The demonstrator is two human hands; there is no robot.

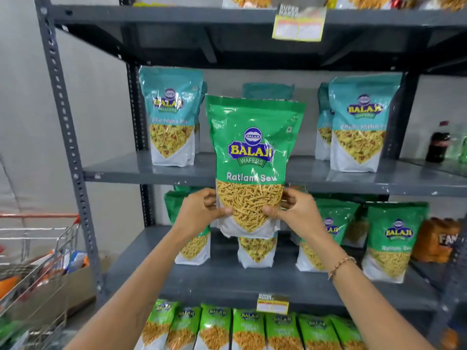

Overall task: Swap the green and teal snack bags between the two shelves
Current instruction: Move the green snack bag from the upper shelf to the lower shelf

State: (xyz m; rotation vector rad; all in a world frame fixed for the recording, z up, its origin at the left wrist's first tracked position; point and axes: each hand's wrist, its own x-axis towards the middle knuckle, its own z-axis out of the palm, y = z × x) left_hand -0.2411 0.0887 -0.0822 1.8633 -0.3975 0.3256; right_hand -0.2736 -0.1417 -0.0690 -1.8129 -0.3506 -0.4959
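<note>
Between our two hands we held a green bag (254, 157) upright in front of the rack (73, 157). Our left hand (202, 210) gripped its lower left edge and our right hand (297, 210) its lower right edge, with both thumbs pressed on the clear window at the front and the other fingers behind the bag, where we could not see them. The bag rose well above the grip, and its top reached up before the upper shelf (151, 170). On that shelf stood teal bags: one at the left (170, 117) and one at the right (361, 125). A third teal bag (267, 90) in the middle was mostly hidden behind the green bag; only its top showed. On the lower shelf (227, 279) stood more green bags, one at the far right (394, 238). A bag (256, 251) just under the held one showed only its bottom part, so we could not tell its colour. Small writing on the far bags was blurred. A trolley (38, 248) was cut off at the left edge.
</note>
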